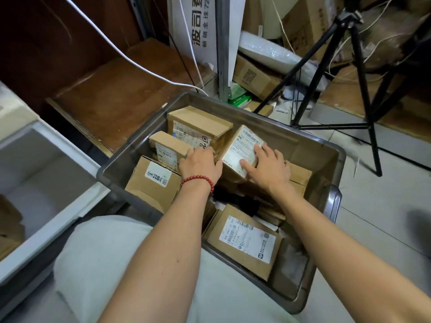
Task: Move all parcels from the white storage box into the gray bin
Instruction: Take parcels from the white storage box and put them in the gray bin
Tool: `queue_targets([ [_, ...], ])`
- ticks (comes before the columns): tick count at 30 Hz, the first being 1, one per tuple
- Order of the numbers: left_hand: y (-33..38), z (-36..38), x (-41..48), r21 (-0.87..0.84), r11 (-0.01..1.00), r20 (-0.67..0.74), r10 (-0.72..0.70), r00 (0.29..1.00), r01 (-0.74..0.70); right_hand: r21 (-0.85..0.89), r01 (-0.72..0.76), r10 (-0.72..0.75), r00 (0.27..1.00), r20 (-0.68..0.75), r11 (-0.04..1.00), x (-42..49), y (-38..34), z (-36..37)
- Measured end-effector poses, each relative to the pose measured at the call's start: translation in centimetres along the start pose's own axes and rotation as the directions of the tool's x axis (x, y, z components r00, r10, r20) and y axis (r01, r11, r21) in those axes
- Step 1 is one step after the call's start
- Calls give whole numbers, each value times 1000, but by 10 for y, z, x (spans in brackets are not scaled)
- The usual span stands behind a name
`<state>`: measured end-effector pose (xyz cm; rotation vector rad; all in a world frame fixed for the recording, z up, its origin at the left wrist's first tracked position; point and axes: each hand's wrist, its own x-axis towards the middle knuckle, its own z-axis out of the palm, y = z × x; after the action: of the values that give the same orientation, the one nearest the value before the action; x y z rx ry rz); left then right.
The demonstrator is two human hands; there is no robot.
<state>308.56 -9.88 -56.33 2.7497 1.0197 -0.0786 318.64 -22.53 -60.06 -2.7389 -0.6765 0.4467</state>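
Note:
The gray bin [140, 134] stands in front of me and holds several brown cardboard parcels. A tilted parcel with a large white label [240, 145] leans in the bin's middle. My right hand [268, 166] lies flat on its label, fingers spread. My left hand [200, 162], with a red bead bracelet at the wrist, rests against that parcel's left side, fingers reaching between it and a small parcel [165, 148]. Other parcels lie at the back [198, 124], the near left [154, 183] and the front [247, 241]. The white storage box [70, 145] stands at the left, with brown parcels [9, 229] in its near corner.
A black tripod [359, 73] stands on the tiled floor right of the bin. A white cable [140, 64] runs over a brown wooden board [121, 89] behind it. Cardboard boxes [254, 78] and bubble wrap pile up at the back. My knee in light trousers [116, 264] is below.

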Motion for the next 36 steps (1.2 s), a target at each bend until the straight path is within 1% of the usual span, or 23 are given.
queue_targets([
  [2, -6, -7, -8, 37, 999, -30, 27, 999, -26, -58, 26, -26, 1000, 1, 998, -3, 2, -7],
  [6, -30, -22, -25, 64, 998, -64, 33, 997, -28, -154, 165, -178, 981, -80, 974, -21, -11, -10],
  [9, -54, -37, -43, 100, 995, -92, -16, 996, 26, -147, 266, -282, 955, -97, 953, -37, -35, -8],
  [12, -82, -50, -67, 113, 989, -159, -79, 984, 98, -96, 383, -392, 914, -107, 919, -53, -66, -5],
  [15, -117, -58, -98, 71, 979, -213, -171, 962, 189, -74, 513, -518, 850, -93, 855, -73, -107, 0],
  [19, -169, -61, -146, 25, 936, -236, -336, 912, 351, -47, 655, -657, 754, -19, 754, -103, -161, 10],
  [23, -214, -50, -198, 5, 864, -221, -490, 843, 504, -31, 786, -785, 618, 43, 617, -134, -199, 26],
  [26, -245, -46, -235, 43, 807, -219, -568, 793, 589, -44, 836, -831, 549, 95, 547, -153, -222, 41],
  [28, -265, -47, -257, 21, 772, -202, -619, 759, 636, -43, 858, -850, 512, 124, 511, -163, -239, 49],
  [30, -281, -48, -273, -5, 741, -155, -664, 731, 672, -22, 876, -866, 479, 147, 481, -172, -255, 56],
  [32, -296, -48, -284, 4, 716, -116, -693, 711, 698, -8, 895, -883, 442, 158, 447, -181, -270, 63],
  [35, -313, -53, -289, 1, 699, -132, -708, 693, 715, -1, 917, -903, 393, 175, 399, -189, -289, 70],
  [36, -319, -54, -288, -1, 705, -141, -703, 697, 710, -5, 924, -908, 377, 185, 382, -190, -296, 73],
])
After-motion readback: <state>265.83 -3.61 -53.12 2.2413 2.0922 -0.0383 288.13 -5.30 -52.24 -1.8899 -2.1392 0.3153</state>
